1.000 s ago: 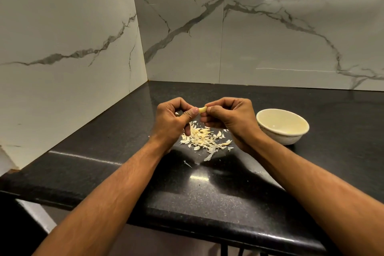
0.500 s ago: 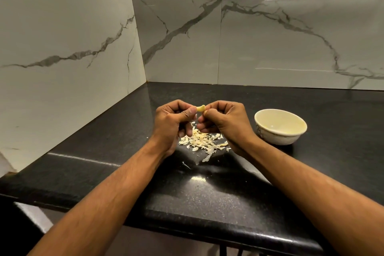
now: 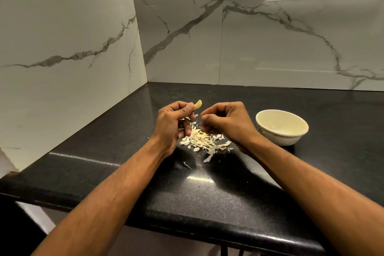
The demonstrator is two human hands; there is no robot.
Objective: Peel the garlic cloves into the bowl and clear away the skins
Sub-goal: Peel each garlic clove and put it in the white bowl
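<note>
Peeling step in hand: left hand [image 3: 173, 125] pinches a small pale-yellow curved garlic clove [image 3: 197, 104] between thumb and forefinger, the clove tip sticking up clear of the fingers. Right hand [image 3: 225, 120] sits just beside it, apart from the clove, fingers curled with thumb and forefinger tips together; it probably holds a scrap of skin, but that is too small to tell. Both hands hover above the black speckled stone worktop [image 3: 207, 193], roughly midway between its front edge and the back wall.

Directly below the hands lies a loose heap of papery off-white garlic skins [image 3: 204, 141], a few flakes strewn toward the front edge. Holding the work above the heap looks deliberate: skins drop in one spot, easing the later clearing.

A round cream ceramic bowl [image 3: 270, 131] stands on the worktop to the right of the right hand, near but not touching. Its inside shows no cloves that can be made out from this angle.

Judgement: the clove appears largely bare, so transfer to the bowl is probably close; the skins are not yet cleared. Risk: a slick clove slipping from the pinch into the heap.
</note>
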